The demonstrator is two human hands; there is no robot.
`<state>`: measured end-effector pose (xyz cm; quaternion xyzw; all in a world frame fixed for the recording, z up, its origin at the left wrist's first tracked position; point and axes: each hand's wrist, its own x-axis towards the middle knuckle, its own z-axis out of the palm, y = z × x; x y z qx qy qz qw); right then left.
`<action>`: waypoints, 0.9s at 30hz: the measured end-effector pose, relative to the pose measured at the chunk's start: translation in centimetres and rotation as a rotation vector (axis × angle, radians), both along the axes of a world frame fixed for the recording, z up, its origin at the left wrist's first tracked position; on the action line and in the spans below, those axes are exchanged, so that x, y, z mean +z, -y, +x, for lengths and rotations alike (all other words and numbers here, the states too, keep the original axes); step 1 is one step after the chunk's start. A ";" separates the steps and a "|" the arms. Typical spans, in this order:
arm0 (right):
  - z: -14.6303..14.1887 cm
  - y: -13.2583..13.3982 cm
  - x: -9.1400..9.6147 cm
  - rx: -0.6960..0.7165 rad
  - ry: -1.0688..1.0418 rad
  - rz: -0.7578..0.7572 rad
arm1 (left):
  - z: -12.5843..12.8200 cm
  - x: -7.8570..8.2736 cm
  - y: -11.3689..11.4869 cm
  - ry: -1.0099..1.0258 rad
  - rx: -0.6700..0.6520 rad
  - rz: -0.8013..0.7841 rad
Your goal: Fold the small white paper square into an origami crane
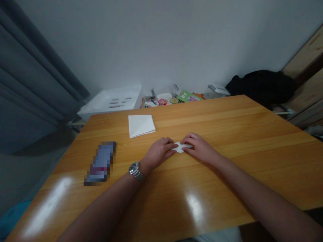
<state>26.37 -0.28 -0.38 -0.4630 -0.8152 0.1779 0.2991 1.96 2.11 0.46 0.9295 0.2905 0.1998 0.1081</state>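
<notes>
A small folded piece of white paper (179, 148) lies at the middle of the wooden table (227, 124), between my two hands. My left hand (161, 152), with a metal watch (135, 170) on the wrist, pinches the paper's left end. From the other side, my right hand (198, 147) grips the right end, and a pointed corner shows between its thumb and fingers. Both hands stay low, close to the tabletop. My fingers cover the outer parts of the paper, so its full shape is hidden.
Folded lined sheets (141, 126) lie beyond my left hand. A pixelated phone-like device (101, 163) rests at the left. Behind the table are a white foam tray (113, 99), a green packet (189, 96) among small items, and a black cloth-like heap (262, 86).
</notes>
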 end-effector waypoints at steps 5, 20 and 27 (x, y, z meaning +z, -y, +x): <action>0.1 0.1 0.1 0.031 0.026 0.002 | 0.0 -0.2 -0.1 0.004 0.006 0.013; -0.2 0.2 0.5 0.029 0.052 0.108 | 0.0 -0.6 -0.1 0.089 0.031 -0.015; -0.7 0.7 0.6 0.022 0.082 0.108 | 0.2 0.0 0.3 0.078 0.017 -0.029</action>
